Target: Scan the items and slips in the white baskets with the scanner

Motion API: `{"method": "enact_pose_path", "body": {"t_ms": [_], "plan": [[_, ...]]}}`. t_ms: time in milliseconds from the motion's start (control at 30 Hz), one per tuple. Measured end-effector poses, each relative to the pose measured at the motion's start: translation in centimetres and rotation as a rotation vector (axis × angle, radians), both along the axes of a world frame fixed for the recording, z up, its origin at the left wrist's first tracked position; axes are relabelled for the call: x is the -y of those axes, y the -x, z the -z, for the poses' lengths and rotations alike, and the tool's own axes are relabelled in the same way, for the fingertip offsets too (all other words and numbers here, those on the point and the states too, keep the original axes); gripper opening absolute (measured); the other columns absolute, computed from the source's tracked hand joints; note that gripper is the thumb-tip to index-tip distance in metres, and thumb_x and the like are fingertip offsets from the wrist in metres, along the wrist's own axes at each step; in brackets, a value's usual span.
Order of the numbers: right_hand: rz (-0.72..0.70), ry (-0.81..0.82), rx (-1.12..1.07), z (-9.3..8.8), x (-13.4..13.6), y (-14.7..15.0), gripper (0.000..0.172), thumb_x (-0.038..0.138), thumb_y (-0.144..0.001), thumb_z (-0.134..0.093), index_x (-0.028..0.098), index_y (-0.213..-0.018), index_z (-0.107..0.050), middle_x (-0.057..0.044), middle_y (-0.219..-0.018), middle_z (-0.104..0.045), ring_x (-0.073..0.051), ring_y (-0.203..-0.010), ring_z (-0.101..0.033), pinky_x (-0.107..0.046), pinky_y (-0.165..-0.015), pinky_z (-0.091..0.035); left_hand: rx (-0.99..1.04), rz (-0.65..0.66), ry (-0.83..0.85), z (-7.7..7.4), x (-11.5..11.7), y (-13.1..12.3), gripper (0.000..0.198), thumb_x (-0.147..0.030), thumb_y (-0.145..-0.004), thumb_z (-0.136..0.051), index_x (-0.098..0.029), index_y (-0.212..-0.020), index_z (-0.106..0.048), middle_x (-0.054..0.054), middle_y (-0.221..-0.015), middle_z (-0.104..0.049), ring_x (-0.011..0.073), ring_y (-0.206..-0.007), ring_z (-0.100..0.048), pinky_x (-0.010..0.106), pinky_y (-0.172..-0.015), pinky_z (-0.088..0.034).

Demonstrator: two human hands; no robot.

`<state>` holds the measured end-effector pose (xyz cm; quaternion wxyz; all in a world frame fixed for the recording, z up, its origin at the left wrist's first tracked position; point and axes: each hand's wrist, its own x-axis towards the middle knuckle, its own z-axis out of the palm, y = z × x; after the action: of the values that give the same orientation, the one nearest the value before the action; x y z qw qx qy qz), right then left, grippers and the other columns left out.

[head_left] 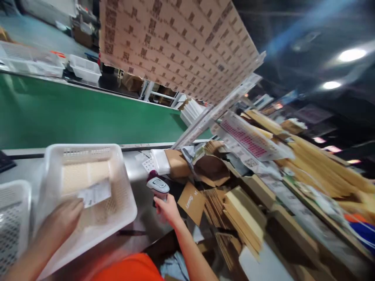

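My left hand (68, 214) is over the left part of a white plastic basket (129, 199), its fingers closed on the edge of a white printed slip (98, 192). Light brown packages (86, 175) lie inside the basket beneath the slip. To the right of the basket, my right hand (167, 208) is wrapped round the handle of a white and dark red handheld scanner (158, 185). The scanner's head points up and away from me, near a sheet with small printed codes (149, 164). Motion blurs my left hand.
A green conveyor belt (88, 113) runs beyond the worktable. Another white basket (14, 214) stands at the left edge. Cardboard and envelopes (243, 218) crowd the right side. A large board of printed codes (175, 43) hangs above, with a metal post (193, 130) below it.
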<state>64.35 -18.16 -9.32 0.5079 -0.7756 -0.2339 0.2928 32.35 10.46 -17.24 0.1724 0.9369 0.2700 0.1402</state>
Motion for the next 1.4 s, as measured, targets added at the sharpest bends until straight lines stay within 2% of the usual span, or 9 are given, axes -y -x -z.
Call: {"method": "enact_pose_path", "body": {"t_ms": [167,267,433,533,667,833,967,1200,1400], "plan": [[-0.458,0.056,0.051,-4.7,-3.4,2.5,0.030,0.037,-0.074,-0.077,0.018,-0.097,-0.081,-0.004,-0.083,-0.076,-0.025,-0.069,-0.066,-0.033,-0.065,-0.046,-0.207,0.179,-0.014,-6.8,-2.1,1.1,0.059,-0.016,-0.104,-0.045,-0.022,-0.156,-0.071,0.008,-0.161,-0.069,0.0260,-0.143,-0.070,0.039,-0.123,-0.054],[-0.647,0.168,0.264,-4.1,-6.1,4.2,0.026,0.033,-0.080,-0.072,0.019,-0.099,-0.082,-0.006,-0.096,-0.080,-0.031,-0.091,-0.072,-0.035,-0.079,-0.047,0.117,-0.137,-0.224,-8.8,-6.3,6.7,0.056,-0.035,-0.113,-0.037,-0.010,-0.146,-0.075,0.017,-0.149,-0.076,0.0289,-0.139,-0.072,0.041,-0.127,-0.050],[-0.682,0.257,0.321,-2.3,-10.0,6.5,0.026,0.033,-0.086,-0.070,0.017,-0.104,-0.078,-0.008,-0.092,-0.078,-0.030,-0.087,-0.073,-0.034,-0.075,-0.044,-0.209,-0.669,-0.329,-4.3,-10.2,17.7,0.074,-0.037,-0.101,-0.059,0.008,-0.160,-0.054,0.039,-0.165,-0.053,0.0495,-0.155,-0.052,0.063,-0.128,-0.044],[-0.703,0.227,0.344,-2.3,-11.2,6.8,0.026,0.036,-0.085,-0.068,0.018,-0.102,-0.077,-0.008,-0.086,-0.076,-0.032,-0.083,-0.073,-0.035,-0.074,-0.046,-0.463,-0.671,-0.253,-1.1,-8.2,21.2,0.090,-0.037,-0.091,-0.078,0.004,-0.166,-0.050,0.040,-0.173,-0.042,0.0529,-0.164,-0.038,0.064,-0.128,-0.042],[-0.736,0.175,0.274,-2.0,-11.4,6.6,0.029,0.043,-0.084,-0.063,0.020,-0.097,-0.075,-0.007,-0.078,-0.073,-0.032,-0.079,-0.072,-0.035,-0.069,-0.048,-0.529,-0.709,-0.257,-0.9,-6.4,22.6,0.072,-0.036,-0.102,-0.065,-0.006,-0.167,-0.053,0.031,-0.177,-0.042,0.0500,-0.159,-0.045,0.055,-0.116,-0.052],[-0.755,0.096,0.237,-2.0,-9.8,7.2,0.040,0.047,-0.080,-0.058,0.019,-0.101,-0.077,-0.011,-0.100,-0.081,-0.038,-0.098,-0.075,-0.042,-0.088,-0.053,-0.509,-0.716,-0.252,-3.2,-6.0,22.7,0.075,-0.051,-0.096,-0.077,-0.004,-0.154,-0.065,0.029,-0.146,-0.068,0.0468,-0.130,-0.066,0.060,-0.108,-0.055],[-0.800,0.037,0.204,-4.6,-8.1,8.3,0.039,0.045,-0.081,-0.059,0.019,-0.104,-0.078,-0.009,-0.103,-0.081,-0.036,-0.099,-0.074,-0.042,-0.087,-0.053,-0.445,-0.661,-0.364,-6.5,-3.5,20.6,0.065,-0.029,-0.097,-0.071,-0.008,-0.158,-0.063,0.028,-0.159,-0.062,0.0455,-0.152,-0.052,0.072,-0.124,-0.042],[-0.735,-0.184,0.230,-11.2,-8.1,9.5,0.035,0.033,-0.082,-0.069,0.018,-0.112,-0.079,-0.008,-0.109,-0.083,-0.033,-0.103,-0.076,-0.039,-0.091,-0.054,-0.188,-0.135,-0.726,-17.1,1.6,10.5,0.076,-0.009,-0.084,-0.066,-0.020,-0.159,-0.069,0.015,-0.166,-0.064,0.0410,-0.160,-0.045,0.066,-0.135,-0.026],[-0.661,-0.147,0.236,-11.9,-6.7,6.9,0.027,0.028,-0.075,-0.072,0.019,-0.099,-0.079,-0.004,-0.101,-0.081,-0.032,-0.097,-0.073,-0.035,-0.082,-0.049,-0.216,0.083,-0.895,-19.6,-0.5,5.4,0.085,-0.010,-0.073,-0.068,-0.028,-0.156,-0.072,0.008,-0.167,-0.064,0.0395,-0.159,-0.047,0.062,-0.134,-0.020]]}}
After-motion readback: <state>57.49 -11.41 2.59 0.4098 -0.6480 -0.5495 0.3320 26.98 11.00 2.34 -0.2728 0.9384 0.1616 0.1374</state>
